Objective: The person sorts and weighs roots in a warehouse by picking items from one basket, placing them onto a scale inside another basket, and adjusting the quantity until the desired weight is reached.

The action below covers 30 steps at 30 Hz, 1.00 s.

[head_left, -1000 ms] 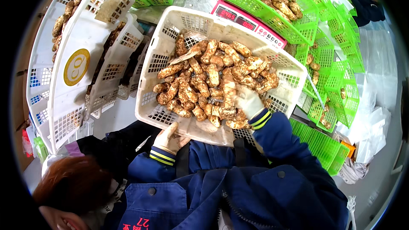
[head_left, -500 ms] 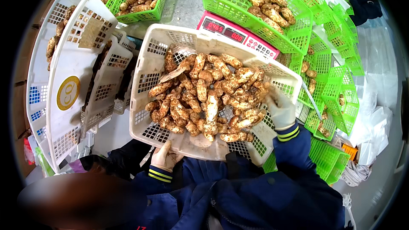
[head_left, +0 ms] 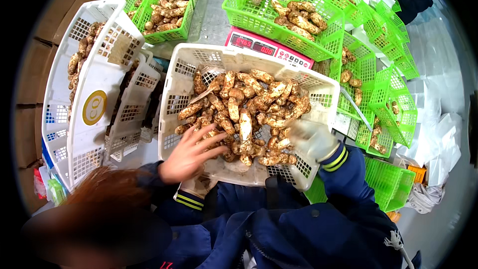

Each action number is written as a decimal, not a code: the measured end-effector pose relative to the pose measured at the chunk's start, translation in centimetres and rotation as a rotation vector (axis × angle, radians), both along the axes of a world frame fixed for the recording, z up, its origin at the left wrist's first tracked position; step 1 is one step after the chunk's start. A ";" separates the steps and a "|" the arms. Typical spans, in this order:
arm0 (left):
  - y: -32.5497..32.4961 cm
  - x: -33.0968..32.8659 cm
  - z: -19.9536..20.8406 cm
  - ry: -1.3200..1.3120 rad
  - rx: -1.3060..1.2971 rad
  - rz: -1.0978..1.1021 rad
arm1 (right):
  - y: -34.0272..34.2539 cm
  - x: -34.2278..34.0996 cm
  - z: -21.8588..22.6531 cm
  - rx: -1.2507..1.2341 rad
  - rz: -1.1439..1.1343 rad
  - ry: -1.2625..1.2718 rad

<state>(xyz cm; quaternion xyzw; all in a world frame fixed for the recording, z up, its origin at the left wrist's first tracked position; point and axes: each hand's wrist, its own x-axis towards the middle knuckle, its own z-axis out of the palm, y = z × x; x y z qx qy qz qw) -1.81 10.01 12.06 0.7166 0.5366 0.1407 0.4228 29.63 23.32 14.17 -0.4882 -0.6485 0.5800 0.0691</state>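
A white plastic basket (head_left: 226,56) stands tilted in front of me, heaped with long, soil-caked brown and cream mushrooms (head_left: 245,129). At its near left edge my gloved left hand (head_left: 198,186) grips the rim, partly covered by another person's arm. That person's bare hand (head_left: 191,153) reaches over the mushrooms with fingers spread. My gloved right hand (head_left: 314,139) is over the right side of the heap, smeared by motion, so its fingers do not show clearly. A pale flat strip (head_left: 203,94) lies on the mushrooms at the left.
Beyond the basket, a pink scale (head_left: 259,45) carries a green basket (head_left: 279,17) of mushrooms. More green baskets (head_left: 396,102) line the right side. White baskets (head_left: 87,94) stand on edge at left, near another green basket (head_left: 174,12). The other person's head (head_left: 94,214) is close at lower left.
The other person's bare hand has come in over the left of the mushrooms. My right hand has shifted left and slightly down, now blurred. My left hand stays at the rim.
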 end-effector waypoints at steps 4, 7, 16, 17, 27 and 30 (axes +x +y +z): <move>6.4 2.1 -1.9 0.587 0.538 -0.568 | -5.2 -6.9 4.2 0.047 0.713 0.218; 8.2 4.1 -4.6 0.502 0.681 -0.657 | -9.3 -8.7 1.6 0.135 0.628 0.257; 10.4 3.7 -7.6 0.409 1.056 -0.807 | -5.8 -3.1 0.9 0.369 0.314 -0.176; 10.0 3.8 -7.4 0.406 0.945 -0.770 | -5.5 -2.0 0.4 0.381 0.255 -0.262; 7.5 -1.5 1.5 -1.121 -0.685 0.039 | 3.9 -0.4 -5.2 1.087 0.482 -0.869; 9.6 0.3 2.3 -1.362 -0.839 -0.105 | 6.2 1.2 -6.2 0.796 0.668 -1.171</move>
